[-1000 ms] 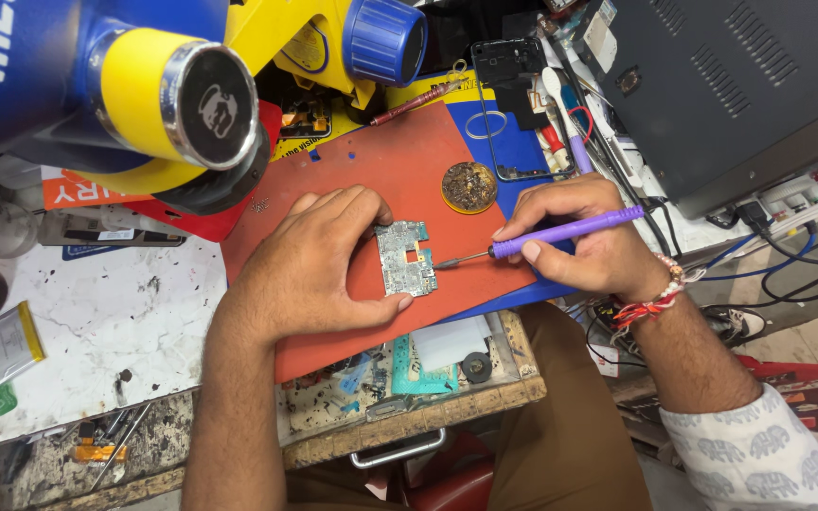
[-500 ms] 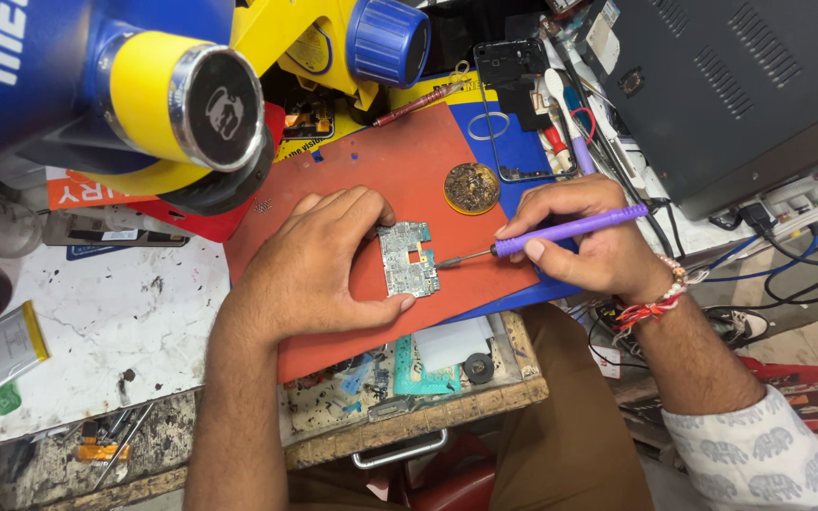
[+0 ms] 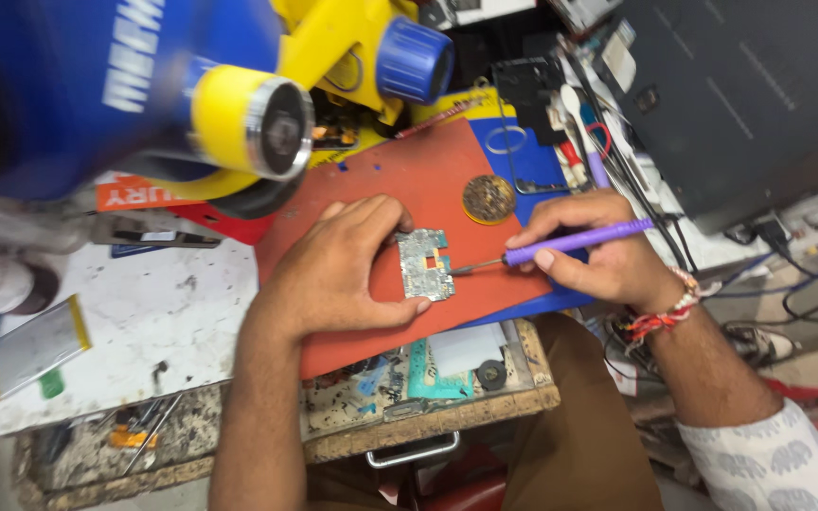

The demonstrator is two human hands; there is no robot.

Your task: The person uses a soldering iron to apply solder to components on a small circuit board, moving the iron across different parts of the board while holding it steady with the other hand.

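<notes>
I see my left hand [image 3: 338, 270] pinning a small circuit board [image 3: 425, 264] flat on the red mat [image 3: 409, 180], fingers gripping its left edge and lower corner. My right hand [image 3: 591, 248] is clenched pen-style around a purple soldering iron [image 3: 575, 240], with the tip touching the board's right edge. A round brass-wool tip cleaner [image 3: 489, 198] sits just above on the mat, and a blue-and-yellow microscope [image 3: 191, 85] looms over the surface [image 3: 172, 312].

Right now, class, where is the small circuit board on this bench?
In the head view the circuit board lies near the middle of the red mat, pinned by the left hand, with the purple soldering iron touching its right edge.
</notes>
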